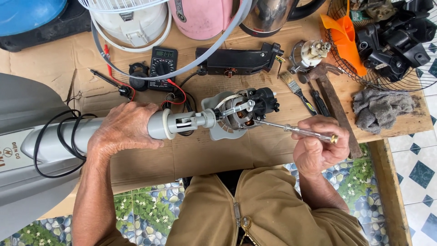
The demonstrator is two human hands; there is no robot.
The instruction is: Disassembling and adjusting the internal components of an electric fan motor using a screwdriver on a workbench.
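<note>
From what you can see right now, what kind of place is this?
Probably a small appliance repair spot: a multimeter, a hammer and fan parts lie on cardboard, while the right hand holds a screwdriver to a fan motor.

A flattened brown cardboard sheet (273,150) is spread across the frame as the work surface, with a wooden board edge (382,182) seen at lower right over blue-and-white diamond floor tiles (421,168). On the cardboard are laid: a black digital multimeter (163,67) at upper centre, a long black plastic housing (239,61) beside it, a small bristle paintbrush (296,89), a wooden-handled hammer (330,93), and a crumpled grey rag (380,109) at right.
</note>
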